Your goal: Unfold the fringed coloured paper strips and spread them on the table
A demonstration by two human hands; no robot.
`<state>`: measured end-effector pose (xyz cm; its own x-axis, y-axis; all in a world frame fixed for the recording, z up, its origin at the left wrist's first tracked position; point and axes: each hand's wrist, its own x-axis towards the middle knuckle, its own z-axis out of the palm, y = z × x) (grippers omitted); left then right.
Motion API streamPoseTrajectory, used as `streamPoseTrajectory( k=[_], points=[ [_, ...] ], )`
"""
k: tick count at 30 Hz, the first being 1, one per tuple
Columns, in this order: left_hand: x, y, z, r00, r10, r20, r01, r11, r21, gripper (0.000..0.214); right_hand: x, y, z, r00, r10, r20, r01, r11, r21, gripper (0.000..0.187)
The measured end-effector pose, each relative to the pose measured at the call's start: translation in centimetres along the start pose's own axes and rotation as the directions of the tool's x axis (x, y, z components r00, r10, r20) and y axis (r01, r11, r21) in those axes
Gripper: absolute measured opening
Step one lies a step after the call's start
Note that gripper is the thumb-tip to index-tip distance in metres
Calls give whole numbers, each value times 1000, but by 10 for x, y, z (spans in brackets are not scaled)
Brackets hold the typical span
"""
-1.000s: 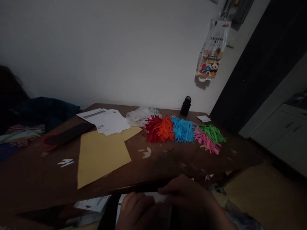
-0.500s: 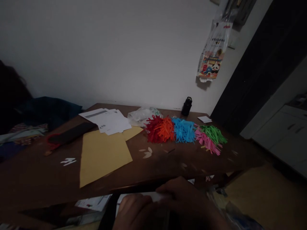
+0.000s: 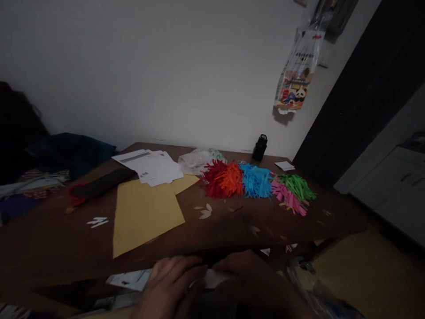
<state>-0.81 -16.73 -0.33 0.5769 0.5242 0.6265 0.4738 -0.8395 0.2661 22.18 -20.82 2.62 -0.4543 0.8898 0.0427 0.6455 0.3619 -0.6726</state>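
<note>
Both my hands are low at the frame's bottom, below the near edge of the brown wooden table (image 3: 49,248). My left hand (image 3: 169,285) and my right hand (image 3: 247,277) are closed on the two ends of a small white paper piece (image 3: 212,278), fingers pinching it between them. The light is dim and the lower parts of both hands are cut off by the frame.
On the table lie yellow sheets (image 3: 144,212), white printed papers (image 3: 149,166), a black flat object (image 3: 99,184), and piles of red, orange, blue, pink and green paper strips (image 3: 255,181). A black bottle (image 3: 259,147) stands at the back. A plastic bag (image 3: 297,71) hangs on the wall.
My left hand has slid left and slightly up along the white paper, and the view has drifted a little. My right hand stays on the paper's right end.
</note>
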Motion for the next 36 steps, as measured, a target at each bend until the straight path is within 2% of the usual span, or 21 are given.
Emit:
streamPoseTrajectory(
  k=[2, 4, 8, 13, 17, 20, 24, 28, 32, 36],
  points=[
    [10, -2, -10, 991, 76, 108, -68, 995, -70, 24, 1, -3, -1, 1000, -14, 24, 15, 999, -36, 30],
    [15, -5, -13, 979, 101, 177, -81, 990, -114, 27, 0, -4, 0, 1000, 1, 17, 0, 998, -65, 29],
    [11, -12, -6, 971, 82, 224, -62, 994, -93, 24, -2, -4, 5, 999, 8, -32, -11, 996, -91, 27],
    [1, -14, 7, 991, 76, 106, -67, 994, -89, 23, 1, 0, 11, 995, 3, -104, -9, 998, -57, 21],
    [-3, -16, 7, 996, 73, 47, -70, 995, -66, 27, 2, -2, 12, 992, -57, -109, 49, 996, -68, 19],
    [-8, -18, 7, 997, 68, 20, -68, 998, 17, 27, 2, -2, 11, 992, -74, -105, 61, 991, -123, 21],
    [-20, -16, 19, 989, 73, -131, -50, 984, 169, 17, 2, 5, 11, 995, -21, -97, 2, 981, -192, 25],
    [-24, -3, 36, 995, -47, -88, 61, 985, 162, 28, 6, 7, 8, 998, 5, -69, -17, 986, -163, 28],
    [-15, 9, 43, 994, 16, -111, -4, 995, 103, 25, 11, 2, 2, 1000, -2, -3, 2, 997, -82, 28],
    [-9, 10, 42, 996, -1, -92, 7, 998, 62, 22, 7, 3, -6, 1000, 17, 0, -17, 1000, 13, 30]
  ],
)
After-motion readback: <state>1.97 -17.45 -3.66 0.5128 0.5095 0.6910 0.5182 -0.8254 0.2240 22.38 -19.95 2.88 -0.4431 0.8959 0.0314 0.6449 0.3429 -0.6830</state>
